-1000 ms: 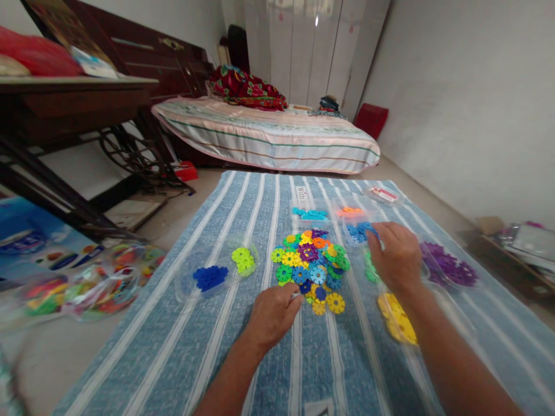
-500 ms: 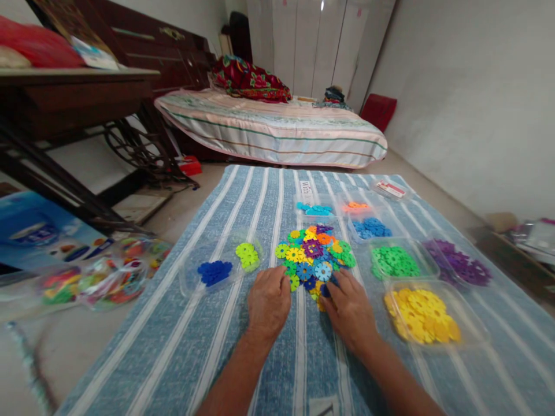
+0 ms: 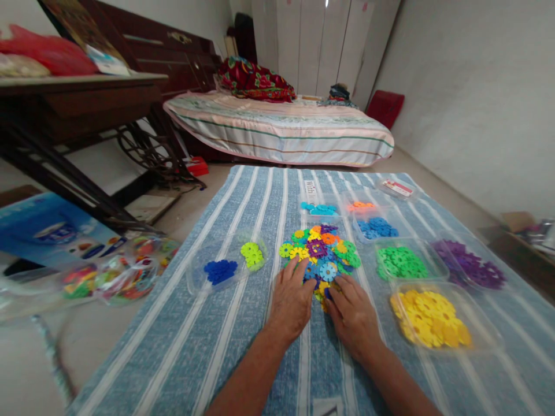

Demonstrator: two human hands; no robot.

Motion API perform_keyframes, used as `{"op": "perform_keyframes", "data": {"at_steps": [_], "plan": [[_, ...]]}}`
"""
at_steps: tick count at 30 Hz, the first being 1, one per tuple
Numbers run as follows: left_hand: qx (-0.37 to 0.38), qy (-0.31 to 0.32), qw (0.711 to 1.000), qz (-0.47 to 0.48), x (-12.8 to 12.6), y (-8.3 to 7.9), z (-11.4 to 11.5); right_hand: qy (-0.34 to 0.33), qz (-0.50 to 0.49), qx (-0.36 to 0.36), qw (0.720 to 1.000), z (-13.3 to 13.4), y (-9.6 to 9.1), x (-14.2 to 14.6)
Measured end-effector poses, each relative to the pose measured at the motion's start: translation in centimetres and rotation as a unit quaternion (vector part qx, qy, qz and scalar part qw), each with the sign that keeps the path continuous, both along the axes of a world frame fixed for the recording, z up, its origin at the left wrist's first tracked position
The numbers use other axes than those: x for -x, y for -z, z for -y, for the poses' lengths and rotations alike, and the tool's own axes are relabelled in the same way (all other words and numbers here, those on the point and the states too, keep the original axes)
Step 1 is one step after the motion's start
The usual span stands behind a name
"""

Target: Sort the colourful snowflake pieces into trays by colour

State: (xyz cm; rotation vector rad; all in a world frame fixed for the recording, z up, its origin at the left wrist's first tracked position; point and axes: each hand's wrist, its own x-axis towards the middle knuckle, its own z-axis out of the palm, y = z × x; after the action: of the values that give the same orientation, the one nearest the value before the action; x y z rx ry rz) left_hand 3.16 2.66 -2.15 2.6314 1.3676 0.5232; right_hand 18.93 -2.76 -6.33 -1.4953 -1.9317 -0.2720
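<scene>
A mixed pile of notched plastic disc pieces [image 3: 318,248] in many colours lies on the striped cloth in front of me. My left hand [image 3: 291,300] rests over the pile's near left side, its fingers stretched out and apart, with no piece seen in them. At the near right edge, my right hand [image 3: 353,312] has thumb and fingers closed on a dark blue disc [image 3: 327,293], mostly hidden by the fingers. Left of the pile, a clear tray [image 3: 195,283] holds dark blue discs [image 3: 219,271] and lime green discs [image 3: 252,255] in separate groups.
Right of the pile stand clear boxes with yellow [image 3: 429,318], green [image 3: 401,263], purple [image 3: 470,266] and blue discs [image 3: 376,227]. Behind are light blue [image 3: 319,209] and orange discs [image 3: 361,205]. A clear lidded case [image 3: 396,188] sits at the far right corner.
My left hand has moved right and forward onto the pile, and its curled fingers have spread. My right hand stays at the near right edge with the dark blue disc. The view shifted slightly.
</scene>
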Motion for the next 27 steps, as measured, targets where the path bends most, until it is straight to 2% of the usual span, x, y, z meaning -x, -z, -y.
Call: {"op": "perform_keyframes", "data": {"at_steps": [4, 8, 11, 13, 16, 19, 21, 24, 27], "plan": [[-0.045, 0.01, 0.999, 0.022, -0.1, 0.7, -0.2, -0.011, -0.022, -0.029, 0.999, 0.0, 0.0, 0.0], [-0.116, 0.025, 0.988, 0.098, -0.1, 1.4, -0.3, -0.022, -0.055, -0.051, 0.997, 0.0, -0.1, -0.2], [-0.11, 0.014, 0.979, 0.172, -0.3, 1.0, 0.1, -0.037, -0.099, -0.055, 0.993, 0.1, -0.5, -0.3], [-0.056, -0.005, 0.975, 0.217, -0.6, 0.3, 0.6, -0.053, -0.142, -0.034, 0.988, 0.2, -0.9, -0.3], [0.094, -0.032, 0.959, 0.267, -0.9, -1.0, 1.3, -0.065, -0.209, 0.012, 0.976, 0.3, -1.5, -0.2], [0.246, -0.027, 0.917, 0.314, -1.2, -2.0, 1.6, -0.064, -0.248, 0.037, 0.966, 0.5, -1.8, -0.3], [0.32, -0.019, 0.88, 0.35, -1.4, -2.2, 1.7, -0.061, -0.261, 0.049, 0.962, 0.6, -1.8, -0.3], [0.374, -0.021, 0.843, 0.385, -1.6, -2.0, 1.7, -0.052, -0.271, 0.055, 0.96, 0.7, -1.4, -0.5], [0.364, -0.038, 0.854, 0.369, -1.6, -1.9, 1.8, -0.05, -0.267, 0.052, 0.961, 0.6, -1.0, -0.6]]}}
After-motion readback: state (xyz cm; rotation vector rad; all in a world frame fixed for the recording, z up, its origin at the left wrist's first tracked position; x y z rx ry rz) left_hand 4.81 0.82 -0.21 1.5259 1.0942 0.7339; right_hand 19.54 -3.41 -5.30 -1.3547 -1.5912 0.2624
